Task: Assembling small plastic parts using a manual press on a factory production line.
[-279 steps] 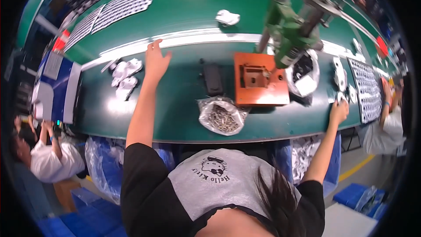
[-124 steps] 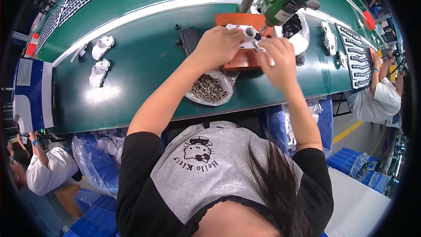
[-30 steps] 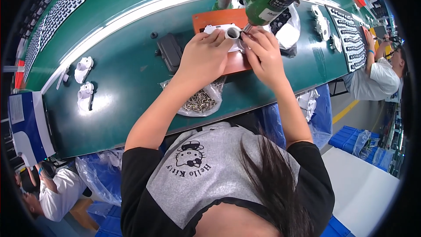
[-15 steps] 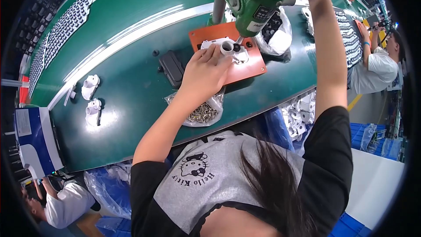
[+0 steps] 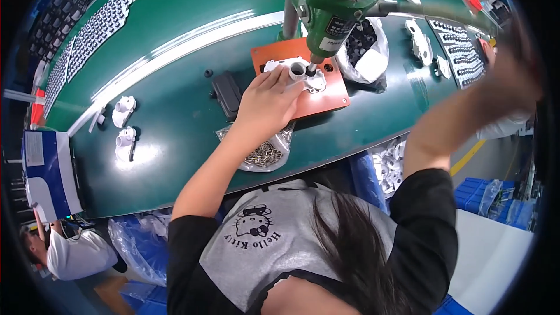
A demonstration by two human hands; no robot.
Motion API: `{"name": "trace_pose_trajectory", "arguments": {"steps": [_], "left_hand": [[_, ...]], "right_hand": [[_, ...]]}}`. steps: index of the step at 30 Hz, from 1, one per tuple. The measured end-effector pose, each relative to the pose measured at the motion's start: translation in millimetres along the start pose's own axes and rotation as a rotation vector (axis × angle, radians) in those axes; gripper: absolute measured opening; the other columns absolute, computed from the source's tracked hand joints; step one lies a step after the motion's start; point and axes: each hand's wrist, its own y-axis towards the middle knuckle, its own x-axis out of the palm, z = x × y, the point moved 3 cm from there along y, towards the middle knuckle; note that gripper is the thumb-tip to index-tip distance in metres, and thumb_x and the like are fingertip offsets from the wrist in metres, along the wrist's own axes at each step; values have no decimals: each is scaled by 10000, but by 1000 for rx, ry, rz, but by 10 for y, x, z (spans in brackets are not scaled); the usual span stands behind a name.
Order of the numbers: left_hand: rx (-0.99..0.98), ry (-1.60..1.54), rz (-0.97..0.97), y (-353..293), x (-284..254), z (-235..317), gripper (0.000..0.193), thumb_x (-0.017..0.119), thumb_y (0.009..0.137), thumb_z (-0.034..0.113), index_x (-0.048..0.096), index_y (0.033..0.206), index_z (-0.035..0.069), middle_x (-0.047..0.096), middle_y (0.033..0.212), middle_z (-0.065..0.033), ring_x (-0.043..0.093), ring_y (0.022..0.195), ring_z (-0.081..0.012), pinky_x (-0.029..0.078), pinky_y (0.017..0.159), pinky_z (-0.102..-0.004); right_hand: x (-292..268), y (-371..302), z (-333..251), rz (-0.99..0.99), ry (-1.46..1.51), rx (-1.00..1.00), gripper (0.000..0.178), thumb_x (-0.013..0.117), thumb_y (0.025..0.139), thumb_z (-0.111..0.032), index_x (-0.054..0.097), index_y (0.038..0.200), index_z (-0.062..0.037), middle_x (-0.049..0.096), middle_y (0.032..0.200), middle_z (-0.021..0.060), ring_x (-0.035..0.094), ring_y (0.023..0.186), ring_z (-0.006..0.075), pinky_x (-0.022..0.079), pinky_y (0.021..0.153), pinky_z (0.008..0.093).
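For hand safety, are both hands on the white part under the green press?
No: only the left hand touches the white part; the right hand is well off to the right.

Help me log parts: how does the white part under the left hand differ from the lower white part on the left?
The central white part lies on an orange block; the left white part on the green table. The left hand touches the central part, not the left part. The green press overhangs the central part, not the left part. Both have round tubes.
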Motion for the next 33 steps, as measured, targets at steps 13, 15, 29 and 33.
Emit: {"name": "trace_pose_trajectory", "arguments": {"steps": [13,15,29,33], "left_hand": [[-60,-91,-1,51,74,-30,375,594,704,97,527,1071,55,609,971,-176,560,999,-333,415,897,-409],[-156,-212,-33,159,84,-1,386,587,718,101,504,1091,47,611,928,-171,561,966,-352,419,880,-421],[-84,-385,-209,474,-221,-350,151,616,711,82,569,848,37,565,748,-120,562,749,-277,453,692,-355],[-505,-578,-90,429,-317,-856,135,533,789,108,571,882,18,551,687,-83,495,641,-140,420,598,-283]], "right_hand": [[-1147,-1151,-881,116,2093,155,262,407,807,-363,492,648,-174,461,615,-27,433,755,191,196,929,445],[-1011,-758,-876,399,2345,334,389,401,834,-408,591,870,-71,557,862,79,505,980,322,171,1077,503],[436,-739,-1241,-268,1677,906,309,536,839,-120,548,1108,33,582,1092,122,524,1051,187,398,908,294],[1416,-1970,-773,-201,653,718,267,609,737,-133,632,989,-46,542,1119,175,503,1064,300,391,918,363]]}}
